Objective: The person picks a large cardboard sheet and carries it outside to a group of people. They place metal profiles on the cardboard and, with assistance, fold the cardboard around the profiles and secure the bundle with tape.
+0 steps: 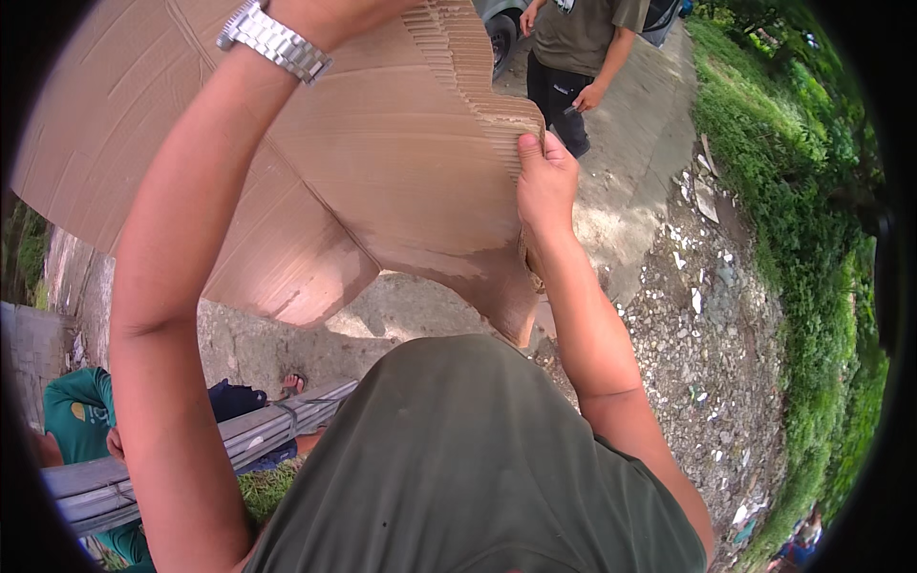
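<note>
Our right hand (547, 186) pinches the cardboard sheet (382, 124), which spreads toward the upper left. We can't tell our cropped left hand's (351, 11) grip.

One corrugated cardboard sheet (382, 124) shows, with two hands at it: one left hand (346, 17), one right hand (547, 191). One metal-link wristwatch (275, 42) overlaps it. Two other people are plain: one person in dark trousers (585, 48) beyond its right edge, one person in green (76, 401) below its left.

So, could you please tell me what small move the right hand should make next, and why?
Perhaps the right hand should shift its grip slightly down the edge of the cardboard sheet: it pinches beside ragged, exposed corrugation, and the lower corner hangs below.
</note>
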`<state>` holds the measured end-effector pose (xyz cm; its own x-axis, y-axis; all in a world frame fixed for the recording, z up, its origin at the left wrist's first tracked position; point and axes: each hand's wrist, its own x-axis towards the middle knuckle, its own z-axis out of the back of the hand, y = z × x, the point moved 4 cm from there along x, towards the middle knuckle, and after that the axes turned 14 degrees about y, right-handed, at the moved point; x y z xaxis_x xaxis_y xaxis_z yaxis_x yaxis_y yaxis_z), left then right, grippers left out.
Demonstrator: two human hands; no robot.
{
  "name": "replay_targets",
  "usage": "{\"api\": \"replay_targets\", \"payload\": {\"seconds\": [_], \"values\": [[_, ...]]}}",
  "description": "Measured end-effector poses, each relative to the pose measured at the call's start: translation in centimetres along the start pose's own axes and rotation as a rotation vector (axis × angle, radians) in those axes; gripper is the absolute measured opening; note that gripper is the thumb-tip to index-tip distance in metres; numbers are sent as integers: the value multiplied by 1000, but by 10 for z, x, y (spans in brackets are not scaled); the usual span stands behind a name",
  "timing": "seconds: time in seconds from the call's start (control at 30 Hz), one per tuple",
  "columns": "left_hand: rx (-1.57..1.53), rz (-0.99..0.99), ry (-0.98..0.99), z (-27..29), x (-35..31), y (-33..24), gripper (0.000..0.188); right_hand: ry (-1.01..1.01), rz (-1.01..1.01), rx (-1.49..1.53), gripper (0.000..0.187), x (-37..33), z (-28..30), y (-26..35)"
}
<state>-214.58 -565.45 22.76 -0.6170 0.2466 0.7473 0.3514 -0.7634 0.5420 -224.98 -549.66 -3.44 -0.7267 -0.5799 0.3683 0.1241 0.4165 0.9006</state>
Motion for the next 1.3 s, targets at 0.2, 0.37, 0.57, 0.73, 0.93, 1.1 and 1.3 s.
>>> {"api": "replay_targets", "payload": {"seconds": [0.2,0.37,0.57,0.73,0.93,1.1,1.3], "values": [[-346,18,370,-62,-101,-113,46,139,-214,-167,23,4,-19,-20],[-479,12,586,-85,-143,-118,50,40,-122,-252,20,-20,-29,-53],[-512,123,606,-101,-172,-126,50,-109,63,-502,31,-29,-31,-66],[-523,204,581,-98,-189,-127,50,78,190,-649,26,-26,-25,-45],[-564,243,461,-100,-208,-135,49,115,18,-887,22,-21,-35,-39],[-584,270,431,-97,-209,-151,47,-133,-43,-741,27,-18,-30,-49],[-609,283,496,-99,-207,-152,46,196,-49,-521,48,0,-19,-66]]}}
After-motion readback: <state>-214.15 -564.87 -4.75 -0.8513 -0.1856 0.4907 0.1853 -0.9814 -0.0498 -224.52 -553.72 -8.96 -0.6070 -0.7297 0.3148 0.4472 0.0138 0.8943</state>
